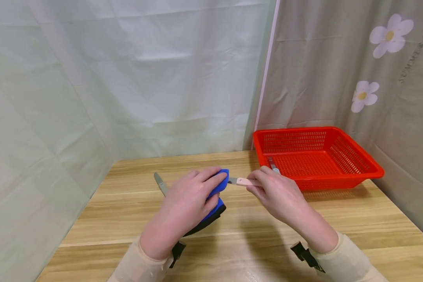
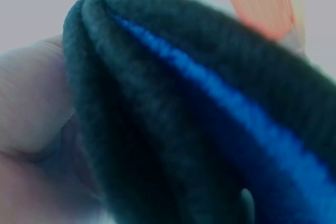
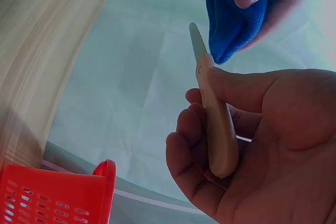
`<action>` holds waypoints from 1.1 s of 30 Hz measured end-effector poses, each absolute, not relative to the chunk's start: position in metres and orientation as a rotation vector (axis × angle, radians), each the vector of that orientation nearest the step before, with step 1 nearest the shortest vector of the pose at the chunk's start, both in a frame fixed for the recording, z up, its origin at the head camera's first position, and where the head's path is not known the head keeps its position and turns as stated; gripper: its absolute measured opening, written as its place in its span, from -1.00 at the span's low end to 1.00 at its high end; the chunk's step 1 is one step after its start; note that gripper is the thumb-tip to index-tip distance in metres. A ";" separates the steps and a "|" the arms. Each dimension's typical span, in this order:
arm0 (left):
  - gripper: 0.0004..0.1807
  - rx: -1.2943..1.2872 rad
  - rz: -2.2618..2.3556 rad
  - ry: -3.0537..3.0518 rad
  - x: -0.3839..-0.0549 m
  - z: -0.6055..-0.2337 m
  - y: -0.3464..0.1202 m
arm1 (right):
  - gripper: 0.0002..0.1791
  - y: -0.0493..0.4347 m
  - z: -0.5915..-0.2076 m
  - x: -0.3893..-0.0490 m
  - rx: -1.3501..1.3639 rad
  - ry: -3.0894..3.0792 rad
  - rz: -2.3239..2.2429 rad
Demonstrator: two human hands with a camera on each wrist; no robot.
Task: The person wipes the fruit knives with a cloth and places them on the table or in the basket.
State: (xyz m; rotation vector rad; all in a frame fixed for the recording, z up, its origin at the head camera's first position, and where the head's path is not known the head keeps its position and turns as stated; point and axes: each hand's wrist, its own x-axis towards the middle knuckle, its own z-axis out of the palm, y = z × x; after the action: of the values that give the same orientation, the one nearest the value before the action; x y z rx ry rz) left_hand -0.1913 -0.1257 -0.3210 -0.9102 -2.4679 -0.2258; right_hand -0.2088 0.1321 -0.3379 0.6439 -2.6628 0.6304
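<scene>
My left hand (image 1: 194,196) grips a folded blue cloth (image 1: 221,181) with a black edge, held above the table. In the left wrist view the dark folds of the cloth (image 2: 157,103) fill most of the picture. A small knife with a pale pinkish handle (image 1: 244,182) is in my right hand (image 1: 280,192), pinched between thumb and fingers. Its short blade (image 3: 197,43) points toward the cloth and shows bare beside it in the right wrist view. In the head view the blade's tip lies close to the cloth; contact is hard to judge.
A second knife (image 1: 159,183) lies on the wooden table (image 1: 120,211) beyond my left hand, partly hidden by it. To the right stands a red plastic basket (image 1: 338,182) with another knife (image 1: 273,165) inside. Curtains (image 1: 183,78) hang behind the table and at both sides.
</scene>
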 end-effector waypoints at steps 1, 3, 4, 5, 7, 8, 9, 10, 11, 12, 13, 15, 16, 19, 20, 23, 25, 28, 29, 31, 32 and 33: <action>-0.48 -0.918 -0.225 -2.468 -0.191 -0.321 -0.124 | -0.78 0.132 -0.338 -0.209 0.649 -2.662 0.629; -0.48 -0.932 -0.218 -2.472 -0.190 -0.322 -0.122 | -0.78 0.132 -0.339 -0.208 0.663 -2.654 0.627; -0.49 -0.938 -0.213 -2.472 -0.190 -0.323 -0.121 | -0.78 0.132 -0.339 -0.208 0.669 -2.651 0.626; -0.49 -0.942 -0.209 -2.471 -0.190 -0.323 -0.120 | -0.78 0.132 -0.339 -0.208 0.677 -2.650 0.625; -0.49 -0.951 -0.205 -2.468 -0.190 -0.325 -0.118 | -0.79 0.132 -0.340 -0.208 0.688 -2.651 0.626; -0.49 -0.955 -0.200 -2.463 -0.190 -0.326 -0.117 | -0.79 0.132 -0.340 -0.208 0.694 -2.652 0.626; -0.49 -0.959 -0.195 -2.457 -0.190 -0.326 -0.117 | -0.79 0.132 -0.340 -0.208 0.698 -2.654 0.625; -0.50 -0.963 -0.191 -2.449 -0.190 -0.327 -0.116 | -0.79 0.132 -0.340 -0.208 0.700 -2.658 0.625; -0.50 -0.966 -0.185 -2.443 -0.190 -0.328 -0.116 | -0.79 0.132 -0.340 -0.208 0.704 -2.656 0.625; -0.51 -0.969 -0.179 -2.438 -0.190 -0.329 -0.115 | -0.79 0.132 -0.340 -0.208 0.708 -2.655 0.624; -0.51 -0.972 -0.173 -2.434 -0.190 -0.329 -0.115 | -0.80 0.132 -0.340 -0.208 0.712 -2.652 0.624; -0.51 -0.972 -0.166 -2.428 -0.190 -0.330 -0.114 | -0.80 0.132 -0.341 -0.208 0.720 -2.644 0.624; -0.52 -0.971 -0.163 -2.428 -0.190 -0.330 -0.114 | -0.81 0.132 -0.341 -0.208 0.723 -2.641 0.626; -0.52 -0.965 -0.160 -2.436 -0.190 -0.331 -0.113 | -0.81 0.132 -0.341 -0.207 0.733 -2.635 0.627; -0.52 -0.962 -0.158 -2.439 -0.190 -0.331 -0.113 | -0.81 0.132 -0.341 -0.207 0.735 -2.635 0.627; -0.52 -0.959 -0.155 -2.447 -0.189 -0.331 -0.113 | -0.81 0.132 -0.341 -0.207 0.737 -2.639 0.624; -0.52 -0.957 -0.154 -2.450 -0.189 -0.331 -0.113 | -0.81 0.132 -0.340 -0.207 0.735 -2.643 0.622; -0.52 -0.954 -0.165 -2.454 -0.190 -0.331 -0.113 | -0.80 0.132 -0.340 -0.207 0.733 -2.646 0.623; -0.52 -0.952 -0.168 -2.455 -0.190 -0.331 -0.114 | -0.80 0.132 -0.340 -0.207 0.732 -2.648 0.624; -0.52 -0.949 -0.176 -2.457 -0.191 -0.332 -0.114 | -0.80 0.132 -0.340 -0.207 0.731 -2.650 0.624; -0.51 -0.946 -0.181 -2.461 -0.191 -0.332 -0.114 | -0.80 0.132 -0.340 -0.207 0.730 -2.651 0.624; -0.51 -0.941 -0.182 -2.465 -0.191 -0.332 -0.115 | -0.80 0.132 -0.340 -0.208 0.729 -2.653 0.625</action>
State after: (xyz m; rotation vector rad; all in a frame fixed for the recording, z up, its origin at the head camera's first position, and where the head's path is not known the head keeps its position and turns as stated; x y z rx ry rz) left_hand -0.1915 -0.1147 -0.3319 -0.9408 -2.4652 -0.1819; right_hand -0.2075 0.1321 -0.3400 0.7291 -2.6534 0.6250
